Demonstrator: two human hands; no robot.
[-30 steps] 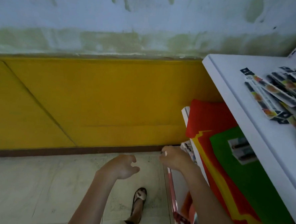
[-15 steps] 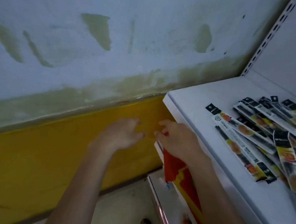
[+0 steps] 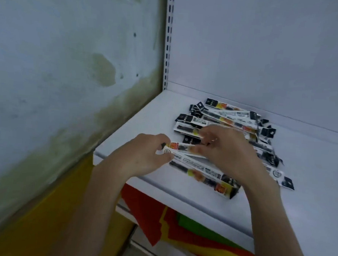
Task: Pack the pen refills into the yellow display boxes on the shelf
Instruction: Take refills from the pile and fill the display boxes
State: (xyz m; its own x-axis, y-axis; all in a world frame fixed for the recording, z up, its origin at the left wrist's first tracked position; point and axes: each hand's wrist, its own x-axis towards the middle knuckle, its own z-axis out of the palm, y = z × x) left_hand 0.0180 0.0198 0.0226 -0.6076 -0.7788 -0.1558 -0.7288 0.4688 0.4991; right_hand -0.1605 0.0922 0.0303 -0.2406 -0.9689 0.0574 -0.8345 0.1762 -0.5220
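The biggest thing is the stained wall (image 3: 58, 81). It fills the left side of the frame, and its bottom part in the lower left is painted yellow. Next is the white shelf (image 3: 299, 185), which runs from the middle to the right edge. It has a tall white back board (image 3: 267, 54) behind it. A metal strip with slots (image 3: 167, 38) stands in the corner at the top middle. I think it holds the shelf up. Under the shelf, at the bottom middle, lie red, green and yellow sheets (image 3: 187, 228).

The pile of pen refills (image 3: 230, 115) lies loose on the shelf, a bit right of the middle. The long flat packs cross over each other, so they look dumped there, ready to be sorted. No yellow display boxes show anywhere in view.

Both hands reach in from the bottom. The left hand (image 3: 140, 155) has its fingers curled and pinches the left end of one refill pack (image 3: 180, 148). The right hand (image 3: 228, 151) has its fingers curled over the same pack farther along. Holding it at two spots keeps the thin pack straight, likely so it comes off the pile neatly. A small ring (image 3: 214, 139) is on a right finger.
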